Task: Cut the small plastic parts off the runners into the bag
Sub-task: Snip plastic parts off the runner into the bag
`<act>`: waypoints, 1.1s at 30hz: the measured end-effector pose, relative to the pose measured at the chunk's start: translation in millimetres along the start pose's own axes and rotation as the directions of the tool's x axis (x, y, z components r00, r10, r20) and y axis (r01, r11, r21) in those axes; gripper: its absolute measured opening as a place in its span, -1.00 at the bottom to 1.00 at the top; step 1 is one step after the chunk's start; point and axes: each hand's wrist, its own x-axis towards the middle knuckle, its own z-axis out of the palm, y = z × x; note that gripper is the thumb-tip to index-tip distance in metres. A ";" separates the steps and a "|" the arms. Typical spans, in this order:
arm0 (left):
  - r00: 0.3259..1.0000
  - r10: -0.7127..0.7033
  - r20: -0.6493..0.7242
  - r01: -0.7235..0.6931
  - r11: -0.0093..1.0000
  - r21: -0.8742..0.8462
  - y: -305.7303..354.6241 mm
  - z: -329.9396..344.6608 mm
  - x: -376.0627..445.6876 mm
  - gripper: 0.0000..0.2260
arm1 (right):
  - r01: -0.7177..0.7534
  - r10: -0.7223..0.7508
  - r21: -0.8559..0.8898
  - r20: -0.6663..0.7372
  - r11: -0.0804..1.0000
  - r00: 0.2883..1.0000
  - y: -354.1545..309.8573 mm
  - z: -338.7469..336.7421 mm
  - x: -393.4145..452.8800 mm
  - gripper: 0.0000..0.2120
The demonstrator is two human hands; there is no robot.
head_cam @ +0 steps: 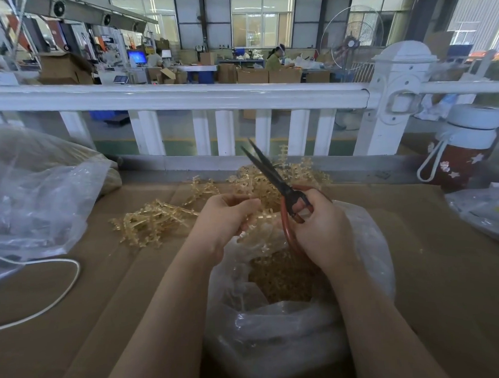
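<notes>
Gripping scissors right hand, left hand pinching runner, above bag

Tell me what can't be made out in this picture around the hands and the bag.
Head view only:
- Runner in the left hand: mostly hidden by the fingers.
- Scissors: handle loops largely hidden by the right hand.
- Bag: the cut parts inside blur into one mass; its near end is hazy.
- Left bag: contents unclear through crumpled plastic, cut off by the left edge.

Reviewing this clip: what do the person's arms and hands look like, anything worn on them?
Both hands, left and right, are bare: no gloves, and no rings, watch or bands show. Both forearms are bare too, with no sleeve visible up to the frame's lower edge.
</notes>
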 end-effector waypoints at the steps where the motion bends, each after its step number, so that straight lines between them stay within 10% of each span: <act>1: 1.000 0.012 -0.018 -0.011 1.000 0.020 -0.3 0.7 0.0 -0.95 | 0.002 -0.001 -0.027 0.034 1.000 0.999 -0.2 0.9 -0.6 -0.84; 16: 0.961 0.125 -0.246 -0.240 0.816 -0.526 7.7 -12.2 1.3 -0.95 | 0.020 -0.028 -0.060 -0.135 0.998 0.990 -1.6 -2.4 -4.9 -0.81; 22: 0.953 0.304 -0.021 -0.291 0.889 -0.353 8.0 -11.9 -3.4 -0.85 | 0.012 0.034 0.159 -0.284 0.987 0.958 -1.1 -4.2 -3.3 -0.82; 33: 0.976 0.187 0.110 -0.148 0.945 -0.292 7.0 -5.7 -4.6 -0.90 | 0.002 -0.033 0.671 0.033 0.741 0.999 -9.5 -10.0 -0.7 -0.79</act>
